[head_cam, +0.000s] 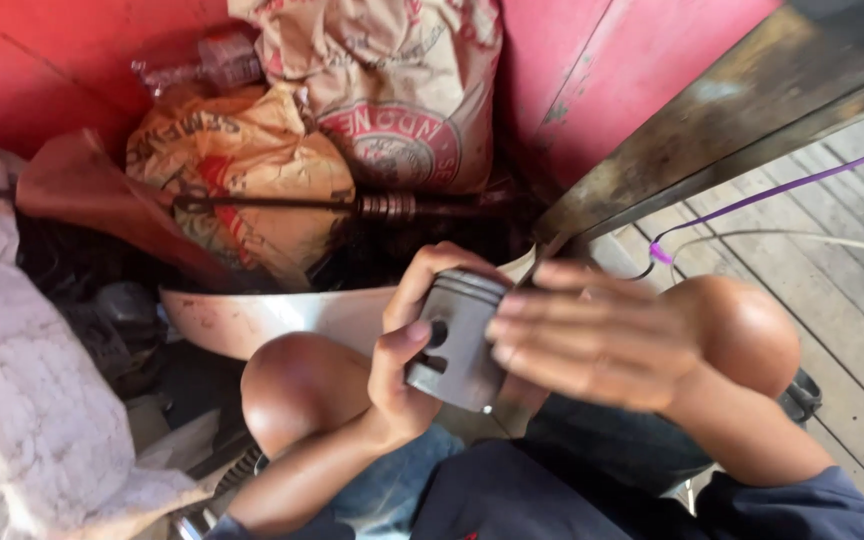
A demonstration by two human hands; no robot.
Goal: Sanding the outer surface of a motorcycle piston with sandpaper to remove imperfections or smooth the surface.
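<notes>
One grey metal piston, a short cylinder with ring grooves around its crown and a round pin hole in its side, is held in the air above the person's lap, between two bare knees. Its long axis is tilted: the grooved crown points up and away toward the upper right, the open skirt end points down toward the person, and the pin hole faces the left hand's thumb.

The left hand is curled around the piston's left side, with the thumb pressed just beside the pin hole and the fingers wrapped over the crown edge behind. The right hand lies against the piston's right side with its fingers nearly straight and close together, their tips touching the metal; it presses flat rather than clenching. So two hands hold a single piston.

Just beyond the hands sits one pale, shallow metal basin with a stained rim. Behind it, against a red wall, stand two stuffed sacks: one orange printed sack on the left and one off-white printed sack to its right. One dark rusty metal rod runs across in front of them. A rough white stone block fills the lower left. One thin purple cord crosses the grey wooden plank floor at the right.
</notes>
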